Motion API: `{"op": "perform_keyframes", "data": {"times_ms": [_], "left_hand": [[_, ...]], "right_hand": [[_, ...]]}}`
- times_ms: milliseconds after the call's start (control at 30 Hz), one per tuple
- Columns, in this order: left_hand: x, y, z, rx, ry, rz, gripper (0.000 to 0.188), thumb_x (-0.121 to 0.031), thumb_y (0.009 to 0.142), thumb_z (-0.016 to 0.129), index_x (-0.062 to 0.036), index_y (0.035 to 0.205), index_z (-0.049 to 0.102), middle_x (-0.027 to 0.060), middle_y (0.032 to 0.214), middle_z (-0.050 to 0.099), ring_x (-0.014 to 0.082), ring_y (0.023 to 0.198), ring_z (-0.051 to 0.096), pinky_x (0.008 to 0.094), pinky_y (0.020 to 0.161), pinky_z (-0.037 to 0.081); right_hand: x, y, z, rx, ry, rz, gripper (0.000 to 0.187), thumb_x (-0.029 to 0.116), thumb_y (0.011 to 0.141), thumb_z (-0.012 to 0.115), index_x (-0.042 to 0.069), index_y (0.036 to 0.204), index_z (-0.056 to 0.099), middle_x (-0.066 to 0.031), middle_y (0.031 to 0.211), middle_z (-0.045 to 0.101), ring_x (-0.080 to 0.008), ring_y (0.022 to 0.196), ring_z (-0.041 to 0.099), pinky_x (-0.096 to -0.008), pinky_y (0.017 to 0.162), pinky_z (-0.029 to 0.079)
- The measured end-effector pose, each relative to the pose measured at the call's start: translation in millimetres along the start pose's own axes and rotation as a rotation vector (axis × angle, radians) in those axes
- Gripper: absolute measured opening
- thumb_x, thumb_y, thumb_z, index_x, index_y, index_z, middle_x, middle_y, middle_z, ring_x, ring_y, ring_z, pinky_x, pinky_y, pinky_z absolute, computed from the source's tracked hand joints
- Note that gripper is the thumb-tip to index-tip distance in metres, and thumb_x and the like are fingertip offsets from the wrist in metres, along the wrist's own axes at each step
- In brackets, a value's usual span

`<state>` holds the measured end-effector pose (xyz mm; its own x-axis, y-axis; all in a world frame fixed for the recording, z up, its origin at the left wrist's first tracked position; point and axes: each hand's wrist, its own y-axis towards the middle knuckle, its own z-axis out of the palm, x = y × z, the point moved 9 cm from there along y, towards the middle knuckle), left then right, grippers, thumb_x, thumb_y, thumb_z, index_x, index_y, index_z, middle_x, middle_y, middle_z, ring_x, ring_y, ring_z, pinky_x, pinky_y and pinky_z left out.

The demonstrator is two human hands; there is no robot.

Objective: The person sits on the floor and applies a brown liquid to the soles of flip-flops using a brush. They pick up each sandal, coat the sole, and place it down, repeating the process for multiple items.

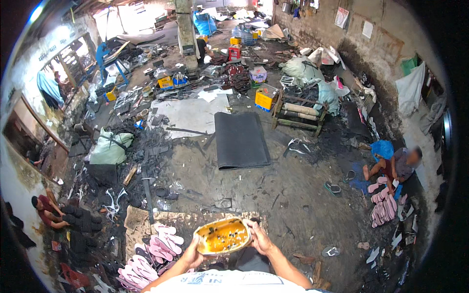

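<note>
I hold a shallow oval bowl (223,236) in front of my chest, level, above the dirt floor (293,195). It is filled with a thick orange liquid with dark specks on its surface. My left hand (193,255) cups the bowl's left end from below, the grip pressed against the rim and underside. My right hand (259,238) has the right end, the grip pinching the rim with the thumb on top and the fingers under it.

Just below and left of the bowl, on the floor by my left forearm, lies a heap of pink sandal soles (151,256), partly on a flat piece of cardboard (141,219). Farther ahead on the floor lies a dark rubber sheet (241,139), flat, well apart from me. Beyond it stand a yellow crate (265,99) and a wooden rack (299,113) holding rolled material.

At the right edge of the floor a person (398,166) sits beside another stack of pink soles (383,207). At the left edge another person (46,210) sits against the wall among dark scraps. A pale green sack (110,146) rests near the left wall.
</note>
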<state>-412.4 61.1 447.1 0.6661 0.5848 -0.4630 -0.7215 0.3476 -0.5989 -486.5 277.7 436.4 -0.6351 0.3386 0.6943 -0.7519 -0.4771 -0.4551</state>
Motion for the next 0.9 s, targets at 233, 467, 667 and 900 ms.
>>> {"op": "perform_keyframes", "data": {"times_ms": [233, 467, 667, 900], "left_hand": [[-124.3, 147.6, 85.9, -0.007, -0.009, 0.141, 0.084, -0.035, 0.085, 0.071, -0.0100, 0.154, 0.031, 0.0182, 0.152, 0.045, 0.0441, 0.133, 0.050, 0.0663, 0.100, 0.051], [-258.0, 245.5, 109.6, -0.279, -0.189, 0.423, 0.079, -0.039, 0.081, 0.074, -0.0102, 0.148, 0.042, 0.0156, 0.147, 0.050, 0.0395, 0.132, 0.052, 0.0651, 0.096, 0.054], [-377.5, 368.0, 111.6, -0.419, -0.149, 0.561, 0.073, -0.042, 0.086, 0.072, -0.0127, 0.147, 0.045, 0.0119, 0.147, 0.051, 0.0361, 0.131, 0.053, 0.0611, 0.099, 0.052], [-583.1, 596.2, 176.9, -0.337, 0.029, 0.516, 0.075, -0.034, 0.085, 0.070, -0.0152, 0.151, 0.039, 0.0084, 0.149, 0.050, 0.0329, 0.132, 0.052, 0.0586, 0.097, 0.052]], "right_hand": [[147.0, 128.7, -75.4, 0.003, 0.107, -0.062, 0.089, 0.077, 0.095, 0.038, 0.016, 0.160, 0.027, -0.0095, 0.163, 0.030, -0.0277, 0.146, 0.035, -0.0521, 0.110, 0.041], [272.3, 211.0, -274.7, -0.527, -0.208, 0.003, 0.066, 0.060, 0.102, 0.047, 0.008, 0.142, 0.052, -0.0178, 0.138, 0.059, -0.0298, 0.124, 0.059, -0.0484, 0.100, 0.049], [373.0, 330.8, -397.1, -0.629, -0.473, 0.026, 0.049, 0.047, 0.099, 0.063, 0.007, 0.128, 0.061, -0.0067, 0.108, 0.066, -0.0167, 0.094, 0.065, -0.0326, 0.077, 0.053], [366.7, 367.6, -521.2, -0.977, -0.229, 0.129, 0.038, 0.031, 0.099, 0.065, 0.006, 0.127, 0.060, -0.0033, 0.085, 0.063, -0.0159, 0.074, 0.061, -0.0364, 0.066, 0.054]]}}
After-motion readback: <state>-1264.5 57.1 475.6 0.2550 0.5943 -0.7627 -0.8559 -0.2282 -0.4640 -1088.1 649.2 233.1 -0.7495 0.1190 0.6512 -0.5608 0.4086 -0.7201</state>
